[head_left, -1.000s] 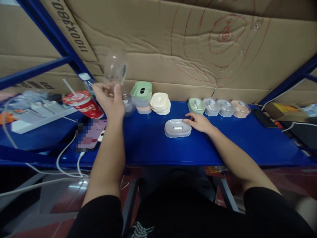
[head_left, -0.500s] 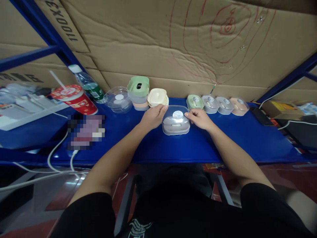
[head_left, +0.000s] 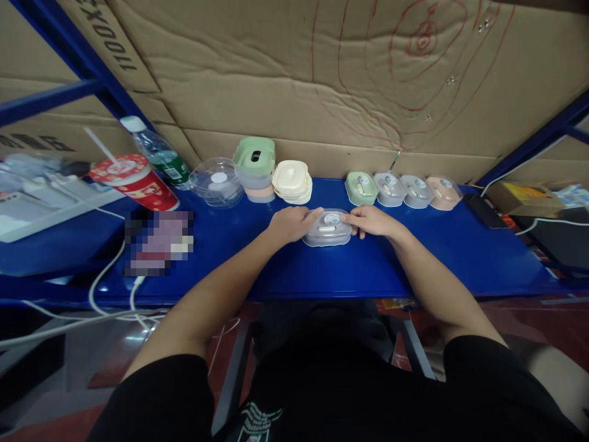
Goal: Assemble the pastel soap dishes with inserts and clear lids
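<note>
A grey container with a clear lid (head_left: 327, 233) sits on the blue table (head_left: 294, 270) in front of me. The lid lies down on it, with a round white sticker on top. My left hand (head_left: 293, 223) grips its left side, thumb on the lid. On the right side my right hand (head_left: 368, 221) holds the rim, its thumb beside the sticker and its fingers bent at the edge. Behind stand cream lids in a stack (head_left: 291, 180) and green, grey and peach tubs in a stack (head_left: 255, 161). Clear lids (head_left: 218, 184) lie left of those.
Several lidded containers (head_left: 390, 188) stand in a row at the back right. A red cup (head_left: 138, 184) and a water bottle (head_left: 161, 156) are at the left. A phone (head_left: 485, 210) lies far right; cardboard (head_left: 257, 67) walls the back.
The clear lid, tilted up above the grey container before, is now down on it. Both hands have lowered with it. The view has shifted slightly.
</note>
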`<state>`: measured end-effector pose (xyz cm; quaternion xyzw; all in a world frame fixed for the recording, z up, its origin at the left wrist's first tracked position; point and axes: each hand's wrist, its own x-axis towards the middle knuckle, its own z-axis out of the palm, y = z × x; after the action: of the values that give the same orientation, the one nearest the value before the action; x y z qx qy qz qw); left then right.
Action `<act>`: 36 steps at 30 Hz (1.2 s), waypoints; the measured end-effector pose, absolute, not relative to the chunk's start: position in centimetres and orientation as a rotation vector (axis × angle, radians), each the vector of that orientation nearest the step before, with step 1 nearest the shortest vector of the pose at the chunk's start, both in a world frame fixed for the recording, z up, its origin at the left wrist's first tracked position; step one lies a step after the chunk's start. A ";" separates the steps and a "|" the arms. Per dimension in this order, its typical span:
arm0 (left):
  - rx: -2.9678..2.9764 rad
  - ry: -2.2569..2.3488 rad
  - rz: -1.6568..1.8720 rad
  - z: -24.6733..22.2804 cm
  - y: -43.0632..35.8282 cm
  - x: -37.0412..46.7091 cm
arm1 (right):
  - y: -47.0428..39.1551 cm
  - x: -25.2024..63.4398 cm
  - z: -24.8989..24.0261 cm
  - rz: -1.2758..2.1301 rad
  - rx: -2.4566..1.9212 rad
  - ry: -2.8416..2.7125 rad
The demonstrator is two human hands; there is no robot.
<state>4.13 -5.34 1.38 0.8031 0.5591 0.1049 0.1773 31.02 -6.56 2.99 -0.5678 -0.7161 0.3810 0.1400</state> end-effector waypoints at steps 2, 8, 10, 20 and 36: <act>2.276 1.569 0.268 1.5 -5.0 3.9 | -6.4 31.0 2.6 1.098 -1.595 -2.031; 2.028 1.404 0.373 1.3 -4.1 3.3 | -5.8 30.8 1.9 0.488 -1.727 -2.014; 1.921 1.383 0.378 1.1 -4.0 3.1 | -6.0 30.6 1.9 0.235 -1.735 -1.988; 1.517 1.285 0.500 0.8 -4.1 4.2 | -6.4 28.9 0.9 -0.061 -1.168 -2.551; 2.109 1.668 0.749 1.6 -3.8 2.2 | -4.8 31.1 -0.6 -0.143 -1.403 -2.481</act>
<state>2.22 -3.75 1.62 0.7440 0.5883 0.2643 0.1744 31.07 -4.81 -0.56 -0.4866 -0.8604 -0.0497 0.1434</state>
